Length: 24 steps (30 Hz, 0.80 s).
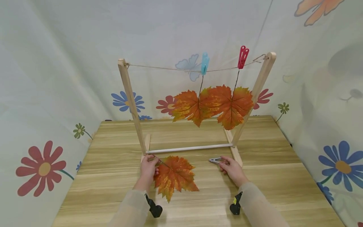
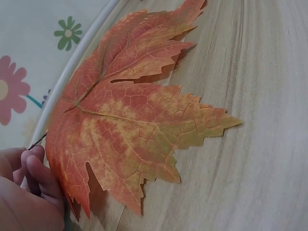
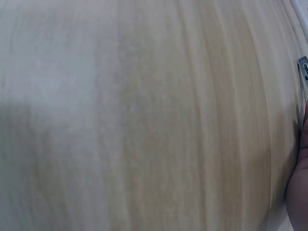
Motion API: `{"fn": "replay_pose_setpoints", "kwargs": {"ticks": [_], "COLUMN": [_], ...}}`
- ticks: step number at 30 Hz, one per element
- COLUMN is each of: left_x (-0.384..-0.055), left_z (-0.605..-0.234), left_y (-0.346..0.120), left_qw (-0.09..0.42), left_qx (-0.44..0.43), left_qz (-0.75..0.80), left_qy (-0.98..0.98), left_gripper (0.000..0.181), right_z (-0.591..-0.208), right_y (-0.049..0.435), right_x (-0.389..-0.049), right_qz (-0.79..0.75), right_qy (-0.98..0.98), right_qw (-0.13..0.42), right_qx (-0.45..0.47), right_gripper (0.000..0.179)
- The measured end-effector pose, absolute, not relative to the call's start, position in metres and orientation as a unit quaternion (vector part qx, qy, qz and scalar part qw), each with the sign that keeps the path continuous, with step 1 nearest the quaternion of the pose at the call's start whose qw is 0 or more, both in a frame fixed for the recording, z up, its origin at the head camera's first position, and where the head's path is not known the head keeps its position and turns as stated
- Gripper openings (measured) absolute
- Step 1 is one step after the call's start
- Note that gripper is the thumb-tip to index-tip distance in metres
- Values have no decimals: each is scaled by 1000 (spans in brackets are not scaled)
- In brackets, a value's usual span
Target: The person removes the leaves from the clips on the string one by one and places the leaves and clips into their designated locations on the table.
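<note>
My left hand (image 1: 148, 168) pinches the dark stem of an orange maple leaf (image 1: 177, 175) low over the table's near half. In the left wrist view the leaf (image 2: 120, 115) spreads out to the right of the fingertips. Between the thumb and fingers of my right hand (image 1: 232, 168) is a grey clothespin (image 1: 215, 160), its tip pointing left. Only a sliver of that hand (image 3: 299, 192) and the clothespin's end (image 3: 303, 67) show in the right wrist view. Two more leaves hang from the string (image 1: 164, 67), one by a blue clothespin (image 1: 204, 64), one by a red clothespin (image 1: 243, 57).
A wooden frame has a left post (image 1: 131, 104) and a right post (image 1: 262, 80), joined low down by a white rod (image 1: 190, 148). It stands on the wood-grain table (image 1: 113, 176). Behind hangs a flower-printed backdrop (image 1: 85, 63).
</note>
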State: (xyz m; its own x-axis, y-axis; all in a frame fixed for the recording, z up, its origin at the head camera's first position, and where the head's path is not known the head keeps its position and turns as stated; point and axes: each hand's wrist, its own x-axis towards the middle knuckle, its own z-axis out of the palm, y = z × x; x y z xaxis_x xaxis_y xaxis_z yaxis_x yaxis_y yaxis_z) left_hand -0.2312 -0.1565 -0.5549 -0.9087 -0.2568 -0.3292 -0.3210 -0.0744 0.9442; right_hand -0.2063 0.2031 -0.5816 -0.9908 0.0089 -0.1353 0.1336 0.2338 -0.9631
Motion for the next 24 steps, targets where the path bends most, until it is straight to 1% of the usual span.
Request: {"fn": "replay_pose_setpoints", "kwargs": {"ticks": [3, 24], "left_x": [-231, -227], "left_z": [-555, -558], "left_y": [-156, -153], "left_qw": [23, 12], "left_qx": [-212, -250], "left_qz": [700, 722], "left_qy": [682, 645], "left_gripper": [27, 29], "right_z": [-582, -582], "right_y": [203, 201], "right_x": [-208, -208], "right_qz": [-610, -600], "right_qy": [788, 795], "right_qw": [60, 62], "right_qx": [60, 67], "right_gripper": [43, 44]}}
